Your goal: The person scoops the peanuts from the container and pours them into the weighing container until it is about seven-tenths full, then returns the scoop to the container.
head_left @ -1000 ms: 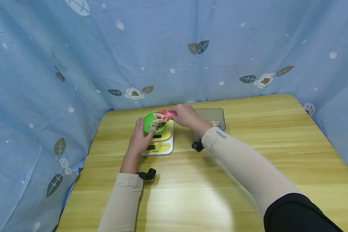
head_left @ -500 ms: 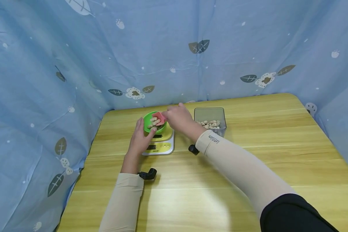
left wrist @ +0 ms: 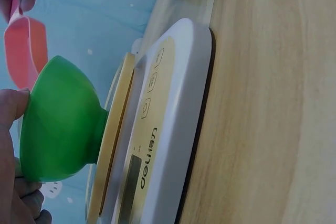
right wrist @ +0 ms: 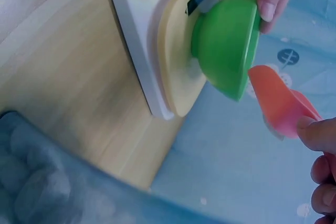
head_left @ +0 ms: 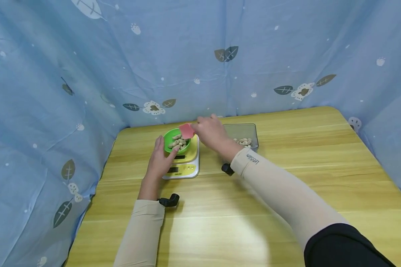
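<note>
My left hand (head_left: 160,158) grips the green bowl (head_left: 168,140), thumb on one side of the rim and fingers on the other. In the bowl lies a heap of unshelled peanuts (head_left: 179,142). The bowl stands upright on the platform of a yellow-and-white kitchen scale (head_left: 189,170). My right hand (head_left: 211,134) pinches the handle of a pink scoop (head_left: 187,131), which is tipped over the bowl's right side. Its lip comes close to the bowl's rim in the right wrist view, where thumb (right wrist: 317,134) and curled fingers hold the handle. No peanuts show on the scoop.
A clear grey square container (head_left: 245,130) with peanuts (head_left: 244,142) stands right of the scale, partly behind my right wrist. The wooden table (head_left: 287,155) ends at a blue patterned curtain (head_left: 194,55) behind and at the sides.
The scoop, full of peanuts a second ago, has tipped over the bowl and then lifted slightly up and right. More peanuts show in the bowl. My left hand has stayed put.
</note>
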Demonstrator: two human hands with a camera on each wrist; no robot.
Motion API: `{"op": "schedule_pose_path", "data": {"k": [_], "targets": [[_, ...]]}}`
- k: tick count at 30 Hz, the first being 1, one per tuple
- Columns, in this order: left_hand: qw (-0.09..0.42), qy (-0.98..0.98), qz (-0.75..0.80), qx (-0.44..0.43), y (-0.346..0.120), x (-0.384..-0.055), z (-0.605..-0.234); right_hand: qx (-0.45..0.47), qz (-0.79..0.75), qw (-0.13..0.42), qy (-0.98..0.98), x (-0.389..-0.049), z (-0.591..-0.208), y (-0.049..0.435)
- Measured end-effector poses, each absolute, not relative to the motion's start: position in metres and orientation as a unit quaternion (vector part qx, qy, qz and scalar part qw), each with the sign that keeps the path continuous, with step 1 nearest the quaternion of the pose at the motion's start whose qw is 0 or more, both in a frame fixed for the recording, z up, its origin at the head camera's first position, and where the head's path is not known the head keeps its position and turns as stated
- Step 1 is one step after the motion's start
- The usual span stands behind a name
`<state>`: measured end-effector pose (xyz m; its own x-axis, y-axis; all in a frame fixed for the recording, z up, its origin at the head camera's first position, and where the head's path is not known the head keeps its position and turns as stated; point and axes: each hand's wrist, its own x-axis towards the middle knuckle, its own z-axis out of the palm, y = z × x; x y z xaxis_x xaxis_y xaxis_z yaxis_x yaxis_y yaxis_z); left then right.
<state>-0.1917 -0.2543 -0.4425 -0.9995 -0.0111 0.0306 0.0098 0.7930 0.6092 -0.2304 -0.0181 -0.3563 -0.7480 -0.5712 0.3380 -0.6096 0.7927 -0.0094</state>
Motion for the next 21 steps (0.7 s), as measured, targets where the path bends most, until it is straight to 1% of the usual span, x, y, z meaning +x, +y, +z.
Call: {"op": "schedule_pose_path", "data": {"k": [3,6,13,21], "targets": [[0.015,-0.947,-0.321,-0.001,-0.254,-0.191,-0.440,0.314,0.081,0.176,-0.930,-0.231,-0.358,-0.008],[0.024,-0.948,-0.317,-0.005,-0.252,-0.191,-0.436,0.306,0.114,0.177,-0.928,-0.230,-0.357,0.005],[0.057,-0.949,-0.306,-0.053,-0.230,-0.195,-0.419,0.272,0.150,0.125,-0.942,-0.223,-0.345,0.048],[0.058,-0.940,-0.305,-0.138,-0.183,-0.192,-0.401,0.225,0.238,0.070,-0.942,-0.207,-0.330,0.110]]}}
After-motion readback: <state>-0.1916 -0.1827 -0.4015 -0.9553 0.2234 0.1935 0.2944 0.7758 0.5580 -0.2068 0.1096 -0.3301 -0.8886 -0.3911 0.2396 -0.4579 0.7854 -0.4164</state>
